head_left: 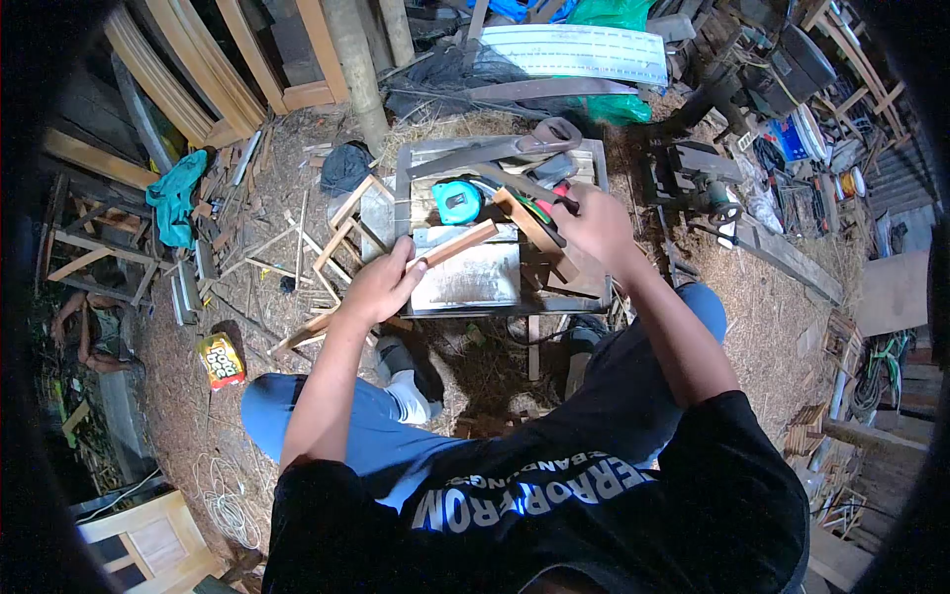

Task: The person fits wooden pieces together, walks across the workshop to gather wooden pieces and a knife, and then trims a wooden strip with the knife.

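Note:
My left hand (380, 284) is closed round the near end of a short wooden strip (460, 246). The strip slants up to the right over a pale, worn block (465, 277) on a low work table (404, 183). At the table's right side my right hand (600, 230) is closed round the dark handle of a tool (529, 188). A long, narrow, brownish part runs from that handle toward the upper left; its exact kind is unclear. Just left of my right hand lies an angled wooden piece (534, 233). A turquoise tape measure (457, 202) sits beyond the strip.
A handsaw (475, 155) lies along the table's far edge. Thin wooden frames (341, 238) lean at its left. A snack bag (220, 360) is on the ground at left, and a vise-like machine (698, 178) stands at right. Long wooden frames (188, 59) stand at the back left.

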Demonstrator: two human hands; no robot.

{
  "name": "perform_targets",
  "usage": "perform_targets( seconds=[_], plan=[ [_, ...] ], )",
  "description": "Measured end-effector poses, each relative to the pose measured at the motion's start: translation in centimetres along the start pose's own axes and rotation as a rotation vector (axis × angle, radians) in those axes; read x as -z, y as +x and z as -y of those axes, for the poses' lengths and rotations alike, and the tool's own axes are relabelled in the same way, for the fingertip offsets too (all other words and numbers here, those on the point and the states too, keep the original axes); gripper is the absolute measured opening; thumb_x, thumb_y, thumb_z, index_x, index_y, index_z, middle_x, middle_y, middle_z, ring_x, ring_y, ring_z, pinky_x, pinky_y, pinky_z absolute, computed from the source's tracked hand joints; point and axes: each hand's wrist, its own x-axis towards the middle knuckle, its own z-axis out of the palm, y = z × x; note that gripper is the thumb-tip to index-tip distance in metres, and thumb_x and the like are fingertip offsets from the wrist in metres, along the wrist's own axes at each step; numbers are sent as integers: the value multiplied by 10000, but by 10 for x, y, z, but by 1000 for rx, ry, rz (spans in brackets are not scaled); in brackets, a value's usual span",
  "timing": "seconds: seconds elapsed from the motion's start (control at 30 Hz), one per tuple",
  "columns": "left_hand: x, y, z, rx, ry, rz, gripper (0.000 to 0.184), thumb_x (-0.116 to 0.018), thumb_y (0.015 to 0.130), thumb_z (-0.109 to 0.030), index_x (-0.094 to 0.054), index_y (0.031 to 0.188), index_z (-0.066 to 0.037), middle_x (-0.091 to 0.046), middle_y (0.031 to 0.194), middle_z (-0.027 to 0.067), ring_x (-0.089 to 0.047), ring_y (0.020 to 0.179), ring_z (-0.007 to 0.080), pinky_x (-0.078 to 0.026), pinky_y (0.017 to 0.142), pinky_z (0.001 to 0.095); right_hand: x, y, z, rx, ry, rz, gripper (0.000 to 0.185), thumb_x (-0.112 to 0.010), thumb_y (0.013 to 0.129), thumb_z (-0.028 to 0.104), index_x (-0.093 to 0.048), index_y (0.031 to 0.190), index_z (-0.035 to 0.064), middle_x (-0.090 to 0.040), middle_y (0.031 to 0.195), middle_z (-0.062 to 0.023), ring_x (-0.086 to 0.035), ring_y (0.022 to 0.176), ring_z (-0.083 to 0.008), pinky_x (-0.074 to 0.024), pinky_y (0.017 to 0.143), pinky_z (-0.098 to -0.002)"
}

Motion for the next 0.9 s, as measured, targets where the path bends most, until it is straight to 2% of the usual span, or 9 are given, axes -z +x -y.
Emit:
perform_targets(
  seconds=[0.1,0.2,0.33,0.4,0.5,0.6,0.7,0.77,0.9],
  plan=[
    [-5,2,6,-53,-40,-48,332,-482,1049,-356,-458,1198,-60,-680,1000,305,-653,995,509,-489,846,573,4,-1,-4,-92,17,172,499,-635,881,517,-777,1048,69,-736,845,-261,-738,858,-438,-587,799,-524],
    [-8,3,9,-37,-51,-49,308,-482,1034,-323,-456,1194,-61,-674,1029,315,-641,1018,517,-480,858,583,6,-7,-3,-79,45,148,512,-613,873,510,-771,1026,49,-736,861,-264,-733,849,-445,-580,800,-526],
    [-6,5,6,-7,-20,-40,305,-487,1026,-313,-456,1187,-55,-665,1043,320,-631,1028,523,-476,866,587,16,-7,-6,-85,58,227,517,-602,864,502,-767,1034,42,-738,883,-258,-728,868,-451,-569,809,-524],
    [-5,5,6,-17,-5,-51,303,-488,1027,-311,-459,1182,-52,-657,1037,318,-627,1016,529,-478,867,586,23,-7,-8,-98,55,267,516,-602,859,497,-766,1032,40,-735,891,-263,-724,873,-455,-564,808,-521],
    [-4,3,5,-75,3,-103,298,-486,1046,-310,-467,1184,-47,-639,1036,311,-617,1005,533,-484,855,585,24,-10,-18,-45,81,214,522,-603,858,501,-759,1020,29,-727,877,-264,-715,861,-459,-552,793,-520],
    [-4,1,2,-104,15,-158,284,-495,1068,-305,-486,1182,-46,-635,1052,296,-618,1007,525,-494,850,581,32,-16,-21,-31,176,227,462,-603,875,427,-658,887,-32,-628,746,-259,-628,684,-389,-490,686,-482],
    [-5,0,2,-134,40,-193,254,-511,1079,-271,-518,1176,-37,-624,1068,275,-616,1021,513,-498,863,566,43,-17,-20,-33,148,282,556,-612,892,533,-737,1003,3,-710,839,-257,-709,808,-434,-533,747,-488],
    [-5,0,0,-123,50,-171,226,-525,1072,-217,-541,1176,-16,-607,1093,264,-607,1051,507,-490,895,548,51,-19,-15,-90,116,301,580,-613,926,556,-732,986,-8,-698,816,-255,-707,791,-420,-532,743,-475],
    [-7,0,-5,-147,107,-216,244,-564,1062,-258,-586,1151,-32,-613,1092,229,-630,1030,474,-514,861,538,45,-28,-20,-119,241,212,599,-642,972,566,-734,980,-26,-703,833,-247,-696,751,-364,-535,733,-449]
  ],
)
